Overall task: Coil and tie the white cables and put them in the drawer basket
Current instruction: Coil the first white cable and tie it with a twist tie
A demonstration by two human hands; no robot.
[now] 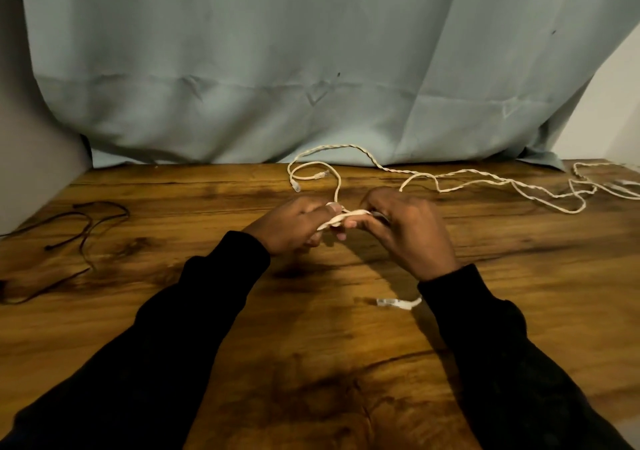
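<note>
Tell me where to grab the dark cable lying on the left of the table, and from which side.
Probably from above, at the raised bend of the dark cable near its middle. There the strand curves away from the rest, leaving bare wooden table on both sides for a pinch grip. The left hand is nearer, but both it and the right hand currently hold the white cable.

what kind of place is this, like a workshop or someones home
Likely a home desk or a makeshift recording corner, not a workshop: a wood-grain table, a pale blue cloth draped as a backdrop, and loose white cables on the tabletop.
</note>
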